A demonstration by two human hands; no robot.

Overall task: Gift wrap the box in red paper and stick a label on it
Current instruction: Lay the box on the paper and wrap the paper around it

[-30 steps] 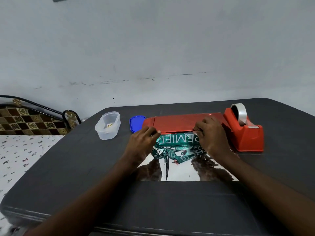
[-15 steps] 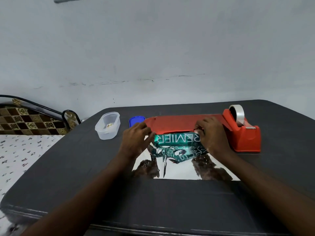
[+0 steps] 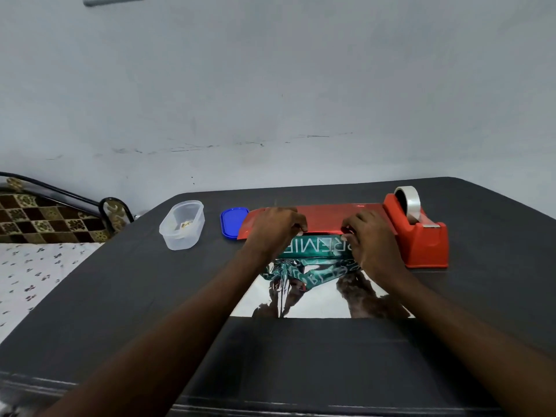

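A green box [image 3: 316, 248] with white lettering lies on a sheet of wrapping paper whose shiny silver underside [image 3: 322, 299] faces up toward me. The paper's red side [image 3: 325, 216] is folded over the box top from the far edge. My left hand [image 3: 275, 228] pinches the red flap's edge at the box's left end. My right hand [image 3: 371, 236] pinches the same edge at the right end. Both hands hide the box's ends.
A red tape dispenser [image 3: 421, 236] with a clear tape roll stands just right of the box. A blue lid [image 3: 233, 221] and a clear plastic container [image 3: 182, 225] with small items sit to the left on the dark table [image 3: 150, 296]. A bed lies far left.
The red flap has been drawn nearer over the box top, covering more of it. Both hands shifted slightly along its edge; the camera view moved a little.
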